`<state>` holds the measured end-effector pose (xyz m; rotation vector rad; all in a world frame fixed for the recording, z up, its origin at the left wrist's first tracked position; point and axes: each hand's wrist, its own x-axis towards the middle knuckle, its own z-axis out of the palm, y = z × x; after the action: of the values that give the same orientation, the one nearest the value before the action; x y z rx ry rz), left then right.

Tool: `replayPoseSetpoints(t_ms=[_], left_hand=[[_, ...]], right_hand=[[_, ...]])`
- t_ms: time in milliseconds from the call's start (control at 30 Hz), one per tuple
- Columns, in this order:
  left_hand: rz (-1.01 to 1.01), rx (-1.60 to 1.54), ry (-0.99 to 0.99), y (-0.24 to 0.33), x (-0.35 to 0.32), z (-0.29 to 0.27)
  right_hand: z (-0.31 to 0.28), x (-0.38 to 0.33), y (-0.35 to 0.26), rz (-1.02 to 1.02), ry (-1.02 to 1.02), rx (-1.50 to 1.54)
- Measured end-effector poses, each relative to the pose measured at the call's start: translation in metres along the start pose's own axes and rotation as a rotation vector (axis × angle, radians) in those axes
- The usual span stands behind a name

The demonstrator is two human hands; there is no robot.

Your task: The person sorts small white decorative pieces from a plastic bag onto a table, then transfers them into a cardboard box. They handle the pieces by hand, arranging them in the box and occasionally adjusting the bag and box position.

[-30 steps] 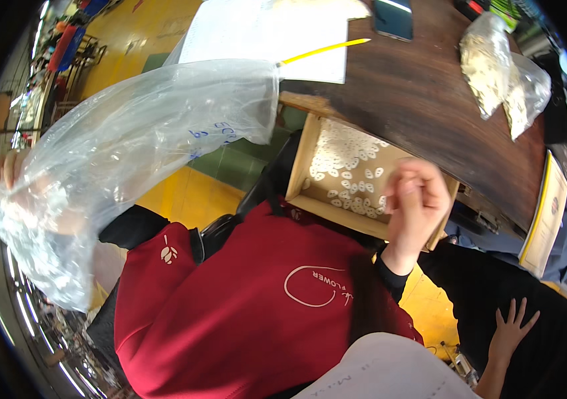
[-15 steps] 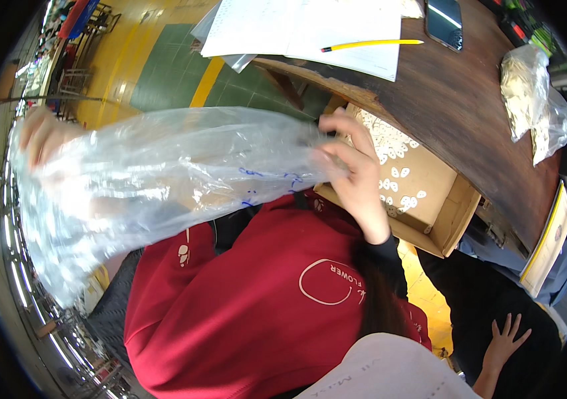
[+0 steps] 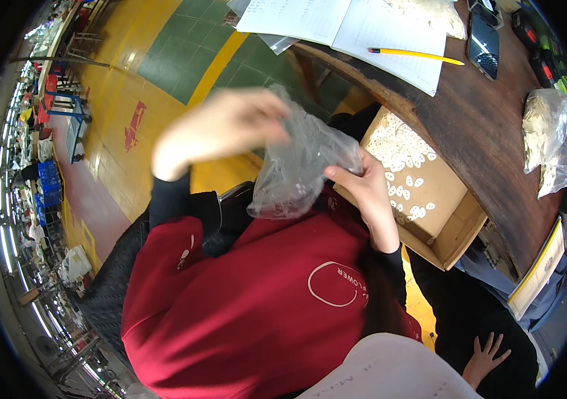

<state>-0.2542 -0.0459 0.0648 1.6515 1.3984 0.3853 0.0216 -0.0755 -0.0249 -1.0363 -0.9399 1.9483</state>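
A crumpled clear plastic bag (image 3: 297,169) hangs in front of my red sweatshirt, gripped by both hands. My left hand (image 3: 220,130), blurred, pinches its top from the left. My right hand (image 3: 363,196) grips its right side, just over the near edge of an open cardboard box (image 3: 453,229). The box holds several small white pieces (image 3: 400,156) scattered across its bottom, and sits at the edge of a dark wooden table (image 3: 483,126).
On the table lie white papers (image 3: 337,23), a yellow pencil (image 3: 416,56), a dark phone (image 3: 483,41) and clear bags of white pieces (image 3: 546,139). Another person's hand (image 3: 486,352) shows at the bottom right. Yellow and green floor spreads to the left.
The bag was stretched wide to my left; now it is bunched small between both hands. My left hand has swung in toward my right hand, by the box.
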Motion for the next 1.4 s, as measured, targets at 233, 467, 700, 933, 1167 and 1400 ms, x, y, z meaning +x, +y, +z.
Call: replayPoseSetpoints(t_ms=[233, 467, 700, 933, 1167, 1400], left_hand=[[-0.084, -0.226, -0.288, 0.002, 0.034, 0.054], [-0.330, -1.078, -0.212, 0.039, 0.032, 0.068], [-0.194, -1.550, -0.382, -0.028, 0.029, 0.002], [-0.217, -0.254, -0.718, -0.004, 0.018, 0.027], [-0.216, -1.244, -0.189, -0.009, 0.009, 0.037], [-0.242, -1.680, -0.145, -0.017, 0.010, 0.030]], right_hand=[[-0.005, 0.002, 0.009, -0.101, 0.260, -0.020], [-0.001, -0.012, -0.008, -0.208, 0.004, 0.060], [-0.087, -0.027, -0.013, 0.150, -0.086, 1.177], [-0.066, -0.051, -0.020, -0.377, 0.175, 0.563], [-0.058, -0.037, 0.006, -0.399, 0.360, -0.885], [-0.087, -0.043, 0.028, -0.109, 0.177, -0.003]])
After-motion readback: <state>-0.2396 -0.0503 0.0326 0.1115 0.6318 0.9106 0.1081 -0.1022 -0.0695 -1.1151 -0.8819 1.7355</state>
